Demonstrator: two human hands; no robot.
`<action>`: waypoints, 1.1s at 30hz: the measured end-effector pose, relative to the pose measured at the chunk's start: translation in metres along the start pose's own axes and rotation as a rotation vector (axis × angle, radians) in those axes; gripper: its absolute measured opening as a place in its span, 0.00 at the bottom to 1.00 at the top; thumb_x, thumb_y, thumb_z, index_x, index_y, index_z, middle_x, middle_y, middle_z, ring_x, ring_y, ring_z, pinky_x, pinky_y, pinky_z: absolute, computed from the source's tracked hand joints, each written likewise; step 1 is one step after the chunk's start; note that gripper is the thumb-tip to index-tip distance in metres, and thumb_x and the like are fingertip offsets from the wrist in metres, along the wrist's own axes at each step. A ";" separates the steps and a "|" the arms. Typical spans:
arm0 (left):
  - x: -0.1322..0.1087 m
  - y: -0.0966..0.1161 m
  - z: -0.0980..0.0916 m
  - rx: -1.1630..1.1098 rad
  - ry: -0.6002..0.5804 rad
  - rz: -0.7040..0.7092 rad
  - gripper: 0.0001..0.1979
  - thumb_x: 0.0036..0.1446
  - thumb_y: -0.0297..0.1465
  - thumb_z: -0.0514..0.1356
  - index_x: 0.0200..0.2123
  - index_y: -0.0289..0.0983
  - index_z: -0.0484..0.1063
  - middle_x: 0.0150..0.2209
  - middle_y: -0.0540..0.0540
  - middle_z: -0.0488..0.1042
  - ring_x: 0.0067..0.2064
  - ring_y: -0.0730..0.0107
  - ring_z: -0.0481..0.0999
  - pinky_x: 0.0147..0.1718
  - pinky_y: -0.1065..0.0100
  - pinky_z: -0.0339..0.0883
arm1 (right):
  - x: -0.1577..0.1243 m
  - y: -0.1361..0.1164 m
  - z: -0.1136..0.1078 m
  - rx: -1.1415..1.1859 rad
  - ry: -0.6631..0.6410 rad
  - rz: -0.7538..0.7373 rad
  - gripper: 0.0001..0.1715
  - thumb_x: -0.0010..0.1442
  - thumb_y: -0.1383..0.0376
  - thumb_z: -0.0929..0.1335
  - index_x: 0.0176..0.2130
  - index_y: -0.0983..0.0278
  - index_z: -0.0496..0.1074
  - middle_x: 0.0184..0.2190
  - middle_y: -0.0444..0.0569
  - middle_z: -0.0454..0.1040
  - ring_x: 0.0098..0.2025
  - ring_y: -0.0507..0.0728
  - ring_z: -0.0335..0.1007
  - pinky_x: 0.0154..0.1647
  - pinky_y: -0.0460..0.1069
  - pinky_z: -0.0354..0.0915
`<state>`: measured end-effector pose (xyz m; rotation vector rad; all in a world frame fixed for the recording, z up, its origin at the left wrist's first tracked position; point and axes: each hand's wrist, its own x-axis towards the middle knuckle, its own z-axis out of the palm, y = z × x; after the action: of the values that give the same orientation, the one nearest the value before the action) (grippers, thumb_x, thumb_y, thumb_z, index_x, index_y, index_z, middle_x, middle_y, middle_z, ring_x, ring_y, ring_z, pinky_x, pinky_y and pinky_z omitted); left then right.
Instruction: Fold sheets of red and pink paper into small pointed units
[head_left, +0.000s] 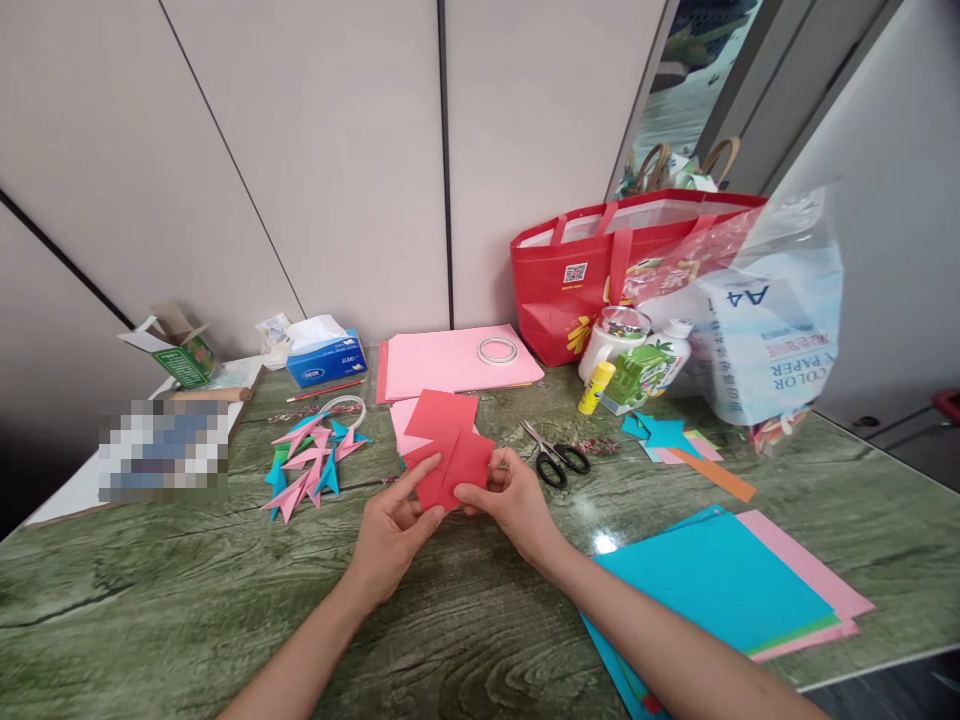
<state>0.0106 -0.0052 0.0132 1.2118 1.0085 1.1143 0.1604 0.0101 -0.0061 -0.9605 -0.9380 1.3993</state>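
Observation:
A creased red sheet of paper [454,465] is held between both hands above the middle of the table. My left hand [394,530] pinches its lower left edge, with the index finger lying across the surface. On the right side, my right hand [517,500] grips the edge with the thumb on top. Just beyond lie another red sheet [444,410] and pink paper [403,415], partly covered by the held sheet. Black-handled scissors [555,462] rest to the right of my right hand. Folded paper pieces [307,465] in pink, blue and green are heaped left of my hands.
Pink sheets [435,365] with a tape roll [497,349] lie at the back. A tissue box [326,358] is left of them. A red bag [555,310], glue stick [596,388] and plastic paper packet [772,330] stand right. Coloured sheets [712,580] lie near my right forearm.

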 end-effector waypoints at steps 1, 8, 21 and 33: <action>0.000 0.000 -0.001 0.016 0.016 0.005 0.31 0.43 0.31 0.64 0.53 0.37 0.63 0.38 0.44 0.77 0.41 0.57 0.73 0.37 0.66 0.68 | 0.000 0.000 -0.001 0.000 -0.019 0.016 0.29 0.34 0.64 0.75 0.30 0.60 0.54 0.19 0.36 0.67 0.19 0.51 0.65 0.20 0.47 0.64; 0.004 0.001 -0.004 -0.071 -0.040 -0.009 0.31 0.46 0.28 0.63 0.55 0.36 0.59 0.43 0.42 0.75 0.45 0.59 0.72 0.42 0.64 0.66 | 0.000 -0.002 -0.001 0.070 -0.065 0.070 0.37 0.34 0.65 0.75 0.40 0.61 0.54 0.19 0.37 0.71 0.20 0.52 0.69 0.25 0.48 0.67; 0.007 0.005 -0.008 -0.205 -0.037 -0.021 0.31 0.44 0.26 0.64 0.53 0.37 0.61 0.51 0.39 0.69 0.47 0.58 0.71 0.47 0.60 0.64 | 0.002 -0.008 -0.006 0.228 -0.163 0.148 0.34 0.41 0.62 0.74 0.45 0.64 0.58 0.21 0.41 0.73 0.25 0.52 0.73 0.28 0.47 0.68; 0.014 0.007 -0.016 -0.024 -0.025 -0.035 0.26 0.40 0.24 0.64 0.46 0.34 0.69 0.50 0.38 0.69 0.50 0.54 0.68 0.44 0.60 0.66 | 0.006 -0.007 -0.010 0.018 -0.089 0.032 0.20 0.42 0.60 0.72 0.35 0.62 0.64 0.25 0.42 0.72 0.27 0.52 0.68 0.29 0.46 0.64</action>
<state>-0.0032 0.0115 0.0182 1.1817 0.9911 1.0790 0.1716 0.0164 -0.0035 -0.9097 -0.9781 1.4846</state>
